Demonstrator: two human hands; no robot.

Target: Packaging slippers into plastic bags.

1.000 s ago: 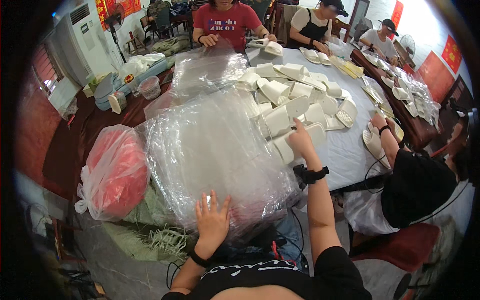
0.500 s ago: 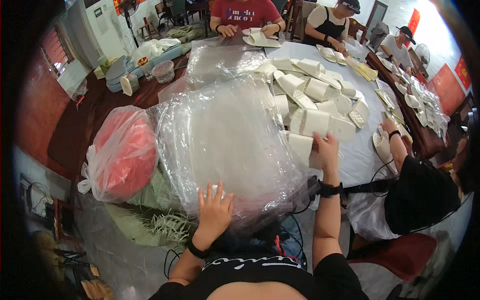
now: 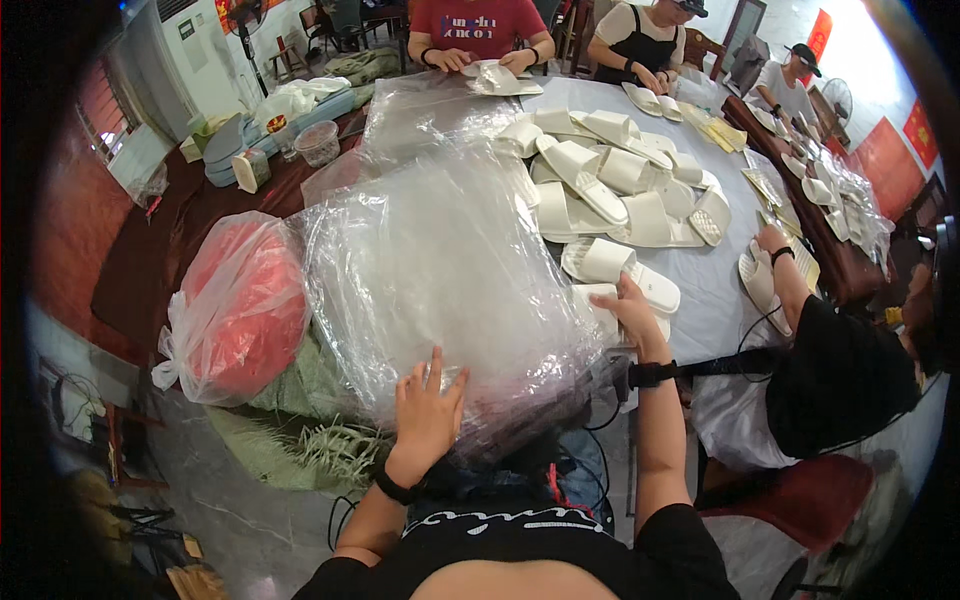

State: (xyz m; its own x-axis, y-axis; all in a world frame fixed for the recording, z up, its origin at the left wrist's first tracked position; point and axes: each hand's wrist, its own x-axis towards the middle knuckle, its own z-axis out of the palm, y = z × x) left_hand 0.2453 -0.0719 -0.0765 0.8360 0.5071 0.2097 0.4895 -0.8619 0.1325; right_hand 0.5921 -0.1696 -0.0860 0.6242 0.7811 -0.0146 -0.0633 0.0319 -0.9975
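My left hand (image 3: 430, 408) lies with its fingers spread on the near edge of a stack of clear plastic bags (image 3: 430, 250). Off to its right, my right hand (image 3: 640, 315) closes its thumb and fingers on a white slide slipper (image 3: 597, 306) at the table's near side. The hand covers part of that slipper. Just beyond it, a second white slipper (image 3: 604, 262) lies against the fingertips. Farther back is a loose heap of white slippers (image 3: 625, 172), some on their sides and overlapping.
A red bundle in a knotted clear bag (image 3: 245, 310) sits left of the stack, above a green woven sack (image 3: 300, 425). Co-workers handle slippers across the table and at my right, where one person's arm (image 3: 790, 280) reaches in. A plastic tub (image 3: 318, 144) stands far left.
My right hand has drawn back slightly toward me. The slippers by it have come nearer, leaving a gap from the heap. My left hand stays on the bags. The view has shifted slightly.
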